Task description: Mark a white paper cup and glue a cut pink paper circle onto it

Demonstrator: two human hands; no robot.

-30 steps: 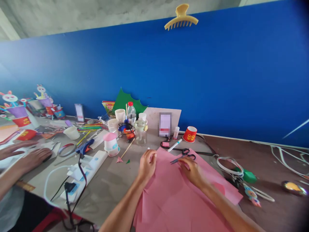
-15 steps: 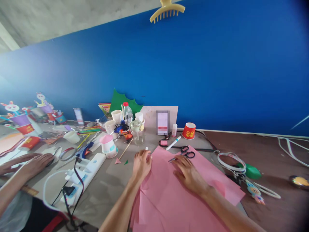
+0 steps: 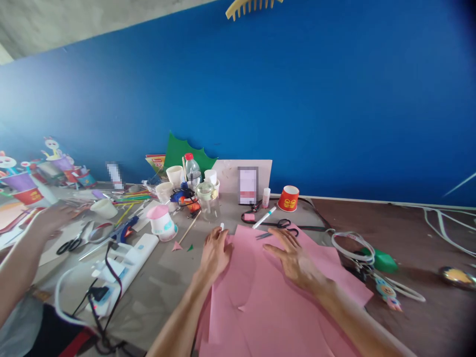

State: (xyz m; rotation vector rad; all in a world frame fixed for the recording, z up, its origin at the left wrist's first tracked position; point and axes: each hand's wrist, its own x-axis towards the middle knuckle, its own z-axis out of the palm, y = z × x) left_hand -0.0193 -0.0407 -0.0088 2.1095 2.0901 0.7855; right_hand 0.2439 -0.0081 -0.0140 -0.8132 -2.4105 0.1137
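Observation:
Pink paper sheets (image 3: pixel 260 297) lie on the table in front of me. My left hand (image 3: pixel 214 252) rests at their upper left edge, fingers curled; a small white tip (image 3: pixel 222 226) shows by its fingertips, and what it holds is mostly hidden. On the right part of the paper lies my right hand (image 3: pixel 288 250), fingers spread and holding nothing. Black-handled scissors (image 3: pixel 284 223) lie just beyond its fingertips, blades pointing left. A white marker (image 3: pixel 265 217) with a blue band and a pink eraser (image 3: pixel 249 217) are past the paper's top edge.
A red paper cup (image 3: pixel 288 198), glue stick (image 3: pixel 266 198), glass jar (image 3: pixel 208 202) and pink-topped cup (image 3: pixel 162 222) stand behind. A power strip (image 3: pixel 126 272) is at left, near another person's arm (image 3: pixel 26 263). Coiled white cable (image 3: pixel 352 248) lies right.
The view has shifted slightly. The other person's hand has lifted away from the scissors at left. My right hand now sits a little clear of the scissors by the paper.

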